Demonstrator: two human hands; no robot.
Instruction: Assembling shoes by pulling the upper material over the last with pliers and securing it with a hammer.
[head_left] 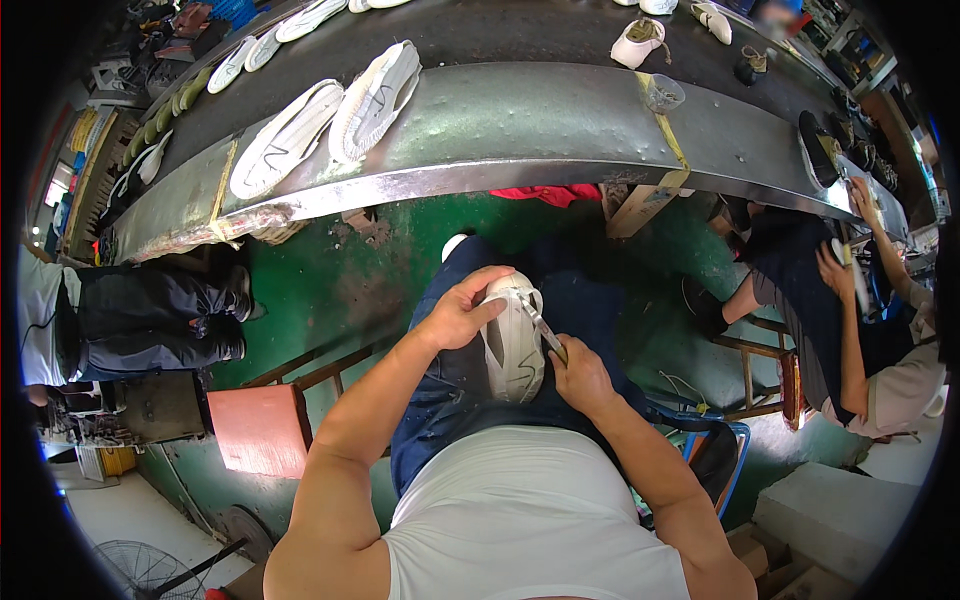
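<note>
A white shoe (516, 355) with a dark zigzag line on its side rests on my lap over dark blue cloth. My left hand (463, 312) grips it at the far end, with the thumb on top and the fingers round the edge. My right hand (582, 376) is closed round the handle of a slim silver metal tool (541, 326). Its tip meets the shoe near that same far end, close to my left fingers. The tool's exact kind is too small to make out.
Ahead runs a metal-edged conveyor bench (520, 110) carrying several white shoes (287, 138). A clear cup (661, 93) sits on its ledge. At right, a co-worker (860, 300) handles a shoe; another person (120, 315) stands left. A reddish stool (258, 430) is beside me.
</note>
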